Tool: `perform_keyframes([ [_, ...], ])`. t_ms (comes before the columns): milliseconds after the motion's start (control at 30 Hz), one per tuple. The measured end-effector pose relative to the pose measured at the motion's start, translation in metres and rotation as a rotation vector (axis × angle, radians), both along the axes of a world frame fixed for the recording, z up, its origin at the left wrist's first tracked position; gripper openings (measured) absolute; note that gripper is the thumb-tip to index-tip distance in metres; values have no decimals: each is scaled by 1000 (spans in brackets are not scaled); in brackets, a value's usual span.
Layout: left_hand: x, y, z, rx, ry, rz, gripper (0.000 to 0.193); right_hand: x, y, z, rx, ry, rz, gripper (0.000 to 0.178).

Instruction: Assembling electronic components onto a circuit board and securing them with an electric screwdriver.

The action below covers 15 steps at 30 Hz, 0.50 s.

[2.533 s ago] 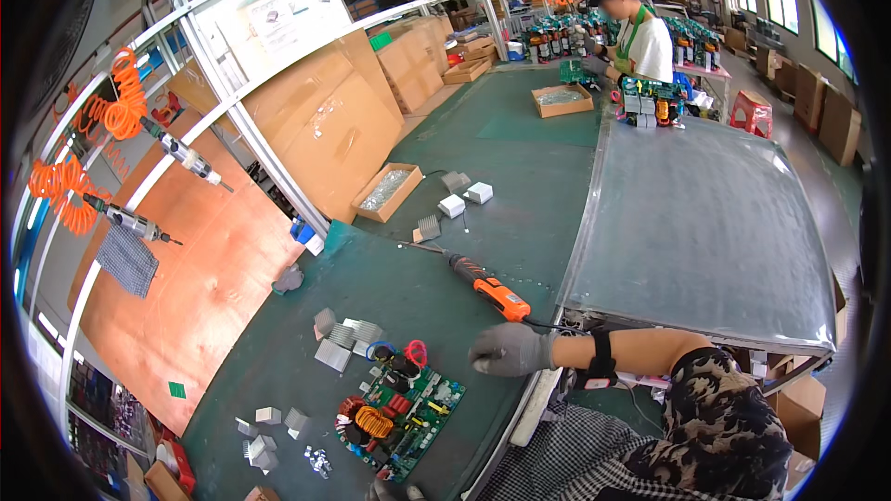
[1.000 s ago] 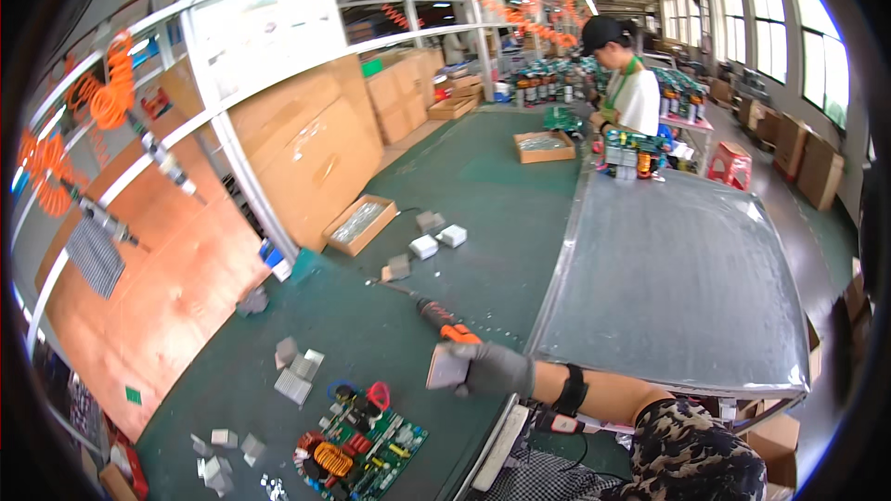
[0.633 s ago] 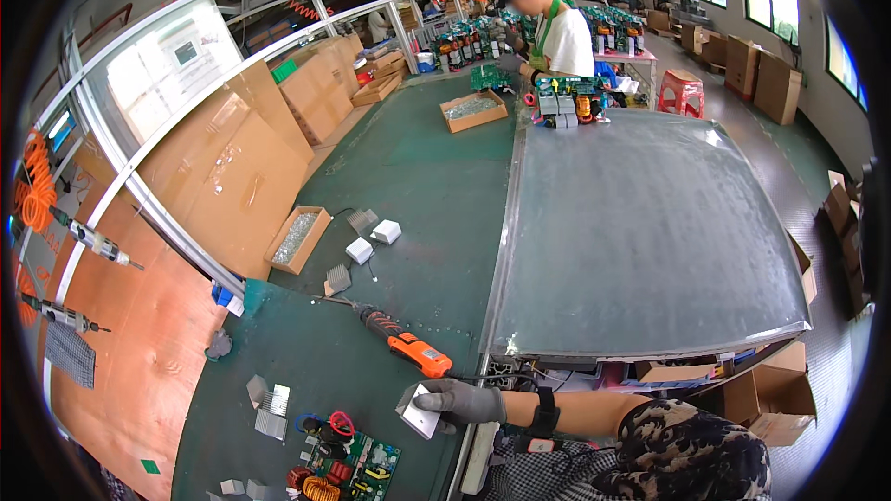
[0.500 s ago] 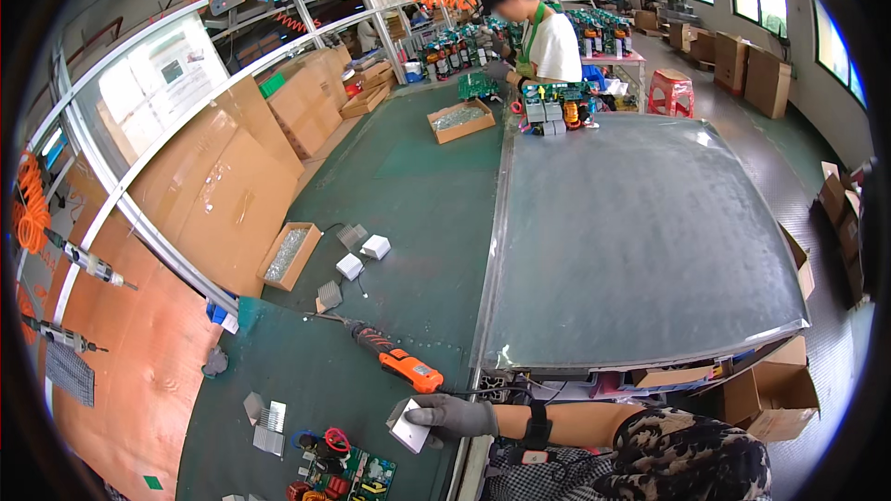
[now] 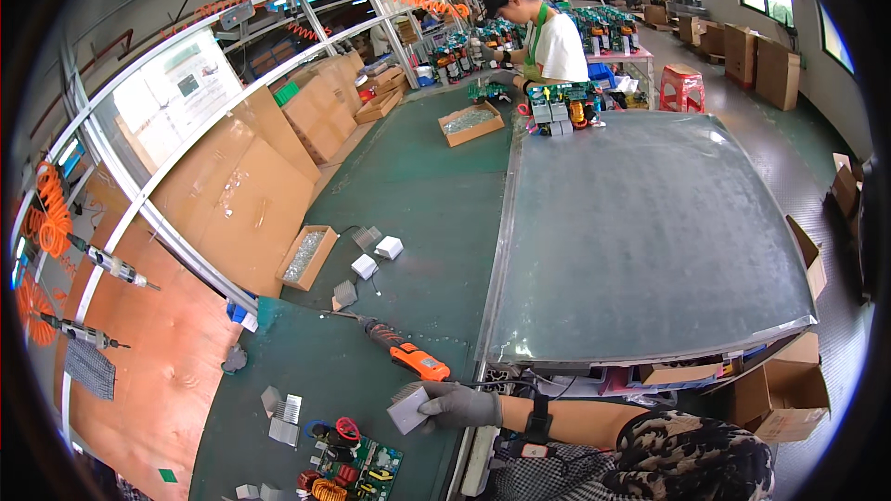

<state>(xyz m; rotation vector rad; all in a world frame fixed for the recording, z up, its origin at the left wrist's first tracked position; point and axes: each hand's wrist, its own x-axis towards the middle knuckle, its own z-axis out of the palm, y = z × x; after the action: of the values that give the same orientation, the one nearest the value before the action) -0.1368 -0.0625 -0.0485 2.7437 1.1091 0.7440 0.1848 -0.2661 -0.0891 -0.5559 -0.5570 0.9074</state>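
Note:
My right hand (image 5: 457, 405), in a grey glove, reaches in from the lower right and is closed on a finned metal heat sink (image 5: 406, 411). The heat sink is tilted over the bench edge, its flat face toward me and its fins at the upper left. Just beyond it lies an orange and black corded hand tool (image 5: 418, 361) with a thin tip. To the left, on the green bench, sits a circuit board (image 5: 380, 468) with coils and coloured parts. Another heat sink (image 5: 285, 427) rests near the board. My left hand is out of view.
Two white blocks (image 5: 365, 266) and more finned pieces lie farther up the bench (image 5: 418, 195). A cardboard tray (image 5: 320, 258) holds small clear pieces. Screwdrivers (image 5: 116, 266) hang at left on orange coils. A co-worker (image 5: 557, 51) stands at the far end beside assembled boards.
The heat sink has turned in my right hand, so its fins now show at the top left. The whole view has shifted slightly; the bench items stay in place.

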Motion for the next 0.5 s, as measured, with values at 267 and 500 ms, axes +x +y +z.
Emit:
perform_keyframes([
  [267, 4, 10, -8, -26, -51, -47, 56, -13, -3, 17, -186, -130, -161, 54],
  [500, -3, 9, -19, -83, -112, 45, 59, -22, 4, 30, -367, -300, -233, 55],
])
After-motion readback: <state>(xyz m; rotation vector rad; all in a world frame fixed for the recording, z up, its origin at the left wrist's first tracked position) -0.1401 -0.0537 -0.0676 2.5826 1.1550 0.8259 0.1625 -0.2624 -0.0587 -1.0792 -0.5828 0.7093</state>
